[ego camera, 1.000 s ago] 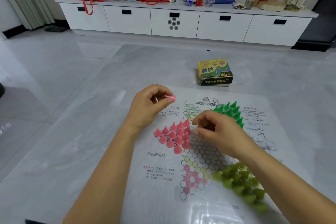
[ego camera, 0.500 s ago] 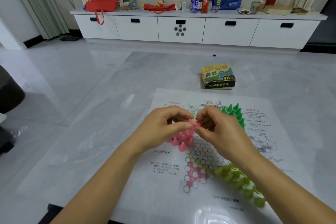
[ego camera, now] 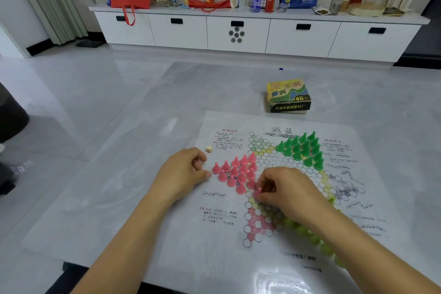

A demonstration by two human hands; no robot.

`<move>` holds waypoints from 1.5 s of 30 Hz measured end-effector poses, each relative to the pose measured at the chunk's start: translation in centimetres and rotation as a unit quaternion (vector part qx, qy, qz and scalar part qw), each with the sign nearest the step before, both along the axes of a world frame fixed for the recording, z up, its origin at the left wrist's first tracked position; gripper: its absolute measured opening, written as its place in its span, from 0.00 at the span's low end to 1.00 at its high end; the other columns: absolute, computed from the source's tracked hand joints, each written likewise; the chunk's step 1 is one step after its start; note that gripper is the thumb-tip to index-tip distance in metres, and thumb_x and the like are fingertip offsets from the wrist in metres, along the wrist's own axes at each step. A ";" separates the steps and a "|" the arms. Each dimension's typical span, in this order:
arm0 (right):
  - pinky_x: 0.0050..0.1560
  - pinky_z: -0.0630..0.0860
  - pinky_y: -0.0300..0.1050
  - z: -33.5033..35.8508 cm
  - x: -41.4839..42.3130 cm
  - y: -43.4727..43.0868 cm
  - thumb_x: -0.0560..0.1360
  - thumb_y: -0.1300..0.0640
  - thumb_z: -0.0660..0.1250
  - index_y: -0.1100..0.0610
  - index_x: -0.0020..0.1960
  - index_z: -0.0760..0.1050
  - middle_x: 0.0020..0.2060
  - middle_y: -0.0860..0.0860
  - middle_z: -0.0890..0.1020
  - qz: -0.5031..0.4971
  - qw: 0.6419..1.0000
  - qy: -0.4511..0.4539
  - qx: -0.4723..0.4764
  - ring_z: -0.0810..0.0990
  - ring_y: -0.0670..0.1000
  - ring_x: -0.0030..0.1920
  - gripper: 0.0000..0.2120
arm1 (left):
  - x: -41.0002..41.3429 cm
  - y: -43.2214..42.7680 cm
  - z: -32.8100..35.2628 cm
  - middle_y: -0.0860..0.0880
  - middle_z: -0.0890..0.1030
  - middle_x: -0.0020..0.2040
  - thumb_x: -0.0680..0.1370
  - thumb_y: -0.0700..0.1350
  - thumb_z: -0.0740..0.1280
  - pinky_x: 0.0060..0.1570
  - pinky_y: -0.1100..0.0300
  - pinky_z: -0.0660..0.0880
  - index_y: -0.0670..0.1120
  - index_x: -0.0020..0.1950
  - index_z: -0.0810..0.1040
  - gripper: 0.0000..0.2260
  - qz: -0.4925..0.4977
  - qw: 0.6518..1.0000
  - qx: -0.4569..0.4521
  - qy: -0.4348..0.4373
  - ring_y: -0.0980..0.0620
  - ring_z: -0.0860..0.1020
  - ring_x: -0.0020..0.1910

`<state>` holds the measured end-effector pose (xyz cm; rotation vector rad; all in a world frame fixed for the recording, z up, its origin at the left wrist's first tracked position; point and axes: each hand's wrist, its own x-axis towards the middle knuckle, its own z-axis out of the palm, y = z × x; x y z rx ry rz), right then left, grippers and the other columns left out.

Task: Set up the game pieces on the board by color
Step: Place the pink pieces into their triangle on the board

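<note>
A paper Chinese-checkers board [ego camera: 281, 255] lies on the grey table. Several pink cone pieces [ego camera: 235, 170] fill its left point. Dark green pieces [ego camera: 301, 148] stand in the upper right point. Light green pieces [ego camera: 307, 231] sit at the lower right, partly hidden by my right forearm. My right hand [ego camera: 286, 190] pinches one pink piece [ego camera: 259, 191] and holds it at the lower end of the pink group, low over the board. My left hand [ego camera: 182, 173] rests on the table just left of the pink pieces, fingers loosely curled, holding nothing I can see.
A small white die [ego camera: 209, 148] lies beyond my left hand, off the board's edge. The game's cardboard box [ego camera: 288, 96] stands beyond the board. A white cabinet [ego camera: 238, 31] with bags and bottles runs along the far wall.
My left hand passed a pink piece to my right hand. The right hand then carried it down to the lower end of the pink group. The left hand dropped to the table.
</note>
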<state>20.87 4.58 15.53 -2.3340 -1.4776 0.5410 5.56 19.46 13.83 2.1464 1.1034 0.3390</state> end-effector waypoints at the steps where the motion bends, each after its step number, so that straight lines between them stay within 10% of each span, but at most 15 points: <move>1: 0.48 0.77 0.46 0.1 0.0 0.0 0.70 0.52 0.70 0.52 0.45 0.77 0.42 0.46 0.81 0.002 1.000 -0.001 -0.002 0.78 0.47 0.44 0.06 | 0.0 0.0 0.0 0.51 0.76 0.43 0.70 0.43 0.72 0.46 0.59 0.71 0.50 0.48 0.75 0.10 -0.001 1.000 0.007 0.003 0.53 0.73 0.40; 45: 0.42 0.75 0.37 1.5 1.9 -1.7 0.71 0.51 0.68 0.51 0.42 0.78 0.38 0.42 0.80 -0.042 0.997 0.025 0.057 0.76 0.40 0.39 0.03 | 2.9 1.6 -2.3 0.48 0.69 0.47 0.79 0.43 0.58 0.48 0.57 0.69 0.49 0.61 0.76 0.13 -0.024 0.980 0.196 0.001 0.46 0.70 0.52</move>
